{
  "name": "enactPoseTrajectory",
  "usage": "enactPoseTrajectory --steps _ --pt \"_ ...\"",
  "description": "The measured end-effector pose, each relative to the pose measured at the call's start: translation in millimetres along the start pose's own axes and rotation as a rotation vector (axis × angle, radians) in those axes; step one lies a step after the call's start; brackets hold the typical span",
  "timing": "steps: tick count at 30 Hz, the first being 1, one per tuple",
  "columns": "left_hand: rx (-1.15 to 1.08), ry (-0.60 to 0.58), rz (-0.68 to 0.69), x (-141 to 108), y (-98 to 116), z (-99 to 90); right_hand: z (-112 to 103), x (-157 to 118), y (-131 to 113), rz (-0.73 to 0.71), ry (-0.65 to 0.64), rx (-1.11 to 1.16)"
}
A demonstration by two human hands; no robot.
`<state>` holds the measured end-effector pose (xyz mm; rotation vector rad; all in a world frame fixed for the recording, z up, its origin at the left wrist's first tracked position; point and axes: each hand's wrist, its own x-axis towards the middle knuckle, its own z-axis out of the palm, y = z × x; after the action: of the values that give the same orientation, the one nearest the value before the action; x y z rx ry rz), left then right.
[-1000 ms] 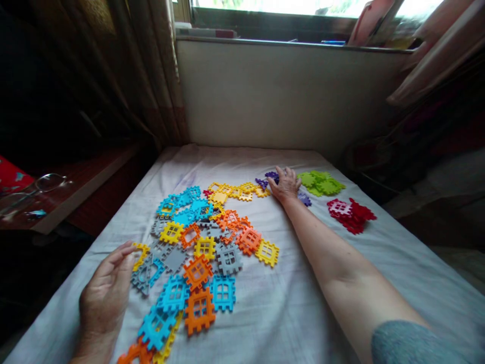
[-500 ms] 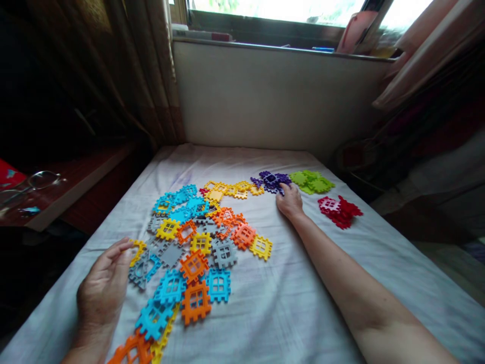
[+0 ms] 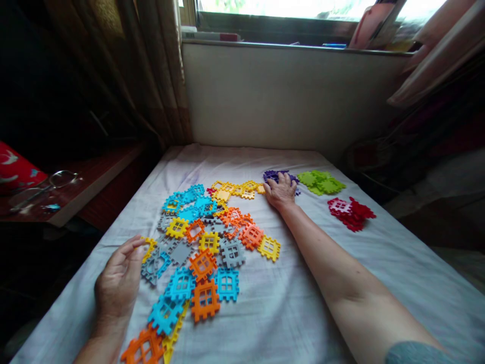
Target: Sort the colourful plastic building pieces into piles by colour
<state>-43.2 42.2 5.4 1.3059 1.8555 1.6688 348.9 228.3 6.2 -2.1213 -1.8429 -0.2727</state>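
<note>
My right hand (image 3: 281, 191) lies on the pile of purple interlocking plastic tiles (image 3: 271, 174), fingers spread over its front. The hand covers part of the pile. Beside it on the left is a row of yellow tiles (image 3: 237, 189). At the left, my left hand (image 3: 120, 275) has its thumb and fingers closed at the edge of a yellow tile (image 3: 149, 248), which they partly hide. Close to that hand lie a grey triangular tile (image 3: 150, 270) and a flat grey tile (image 3: 180, 252).
Blue tiles (image 3: 181, 284), orange tiles (image 3: 205, 301) and grey tiles (image 3: 232, 253) spread over the left half of the sheet (image 3: 273, 313). Lime-green tiles (image 3: 322, 182) and red tiles (image 3: 354, 215) sit at the right. A side table (image 3: 71, 215) holds glasses (image 3: 62, 178).
My right hand has moved from the purple pile's front right edge to its front left, and its fingers have spread. The purple tiles look more gathered. The view has shifted slightly.
</note>
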Motion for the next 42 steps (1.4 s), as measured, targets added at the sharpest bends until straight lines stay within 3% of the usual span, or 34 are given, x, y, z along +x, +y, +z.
enactPoseTrajectory --steps 3,11,15,19,21,23,27,31,35,38,42 --pt "-0.004 -0.002 0.010 -0.5 -0.7 -0.4 -2.6 -3.6 -8.4 -0.064 0.015 -0.006" --pt "0.014 -0.032 0.061 0.0 -15.2 -0.8 -9.2 -48.9 -34.3 -0.274 -0.011 0.147" --pt "0.091 -0.053 0.120 -0.1 -17.4 -1.3 -14.8 -35.1 -54.0 -0.280 -0.004 0.323" --pt "0.182 -0.049 0.194 0.5 -9.8 -1.8 -24.5 -7.1 -95.0 -0.051 -0.205 0.331" --pt "0.236 -0.050 0.224 1.1 -5.3 -1.4 -29.1 -4.3 -119.3 -0.021 -0.345 0.304" --pt "0.275 -0.065 0.244 1.5 -3.1 -0.6 -34.2 -12.5 -141.3 -0.102 -0.433 0.288" --pt "0.225 -0.097 0.235 1.9 -7.3 1.6 -50.4 -48.9 -165.5 -0.354 -0.467 0.274" --pt "0.164 -0.094 0.218 3.3 -12.7 4.2 -72.0 -85.3 -155.2 -0.505 -0.472 0.236" --pt "0.140 -0.113 0.230 4.4 -10.2 6.6 -88.9 -111.5 -119.3 -0.545 -0.462 0.206" --pt "0.130 -0.145 0.210 3.2 -5.7 7.7 -96.7 -129.6 -89.1 -0.506 -0.439 0.190" --pt "0.148 -0.224 0.236 0.1 0.9 9.2 -105.4 -164.5 -68.9 -0.313 -0.331 0.212"
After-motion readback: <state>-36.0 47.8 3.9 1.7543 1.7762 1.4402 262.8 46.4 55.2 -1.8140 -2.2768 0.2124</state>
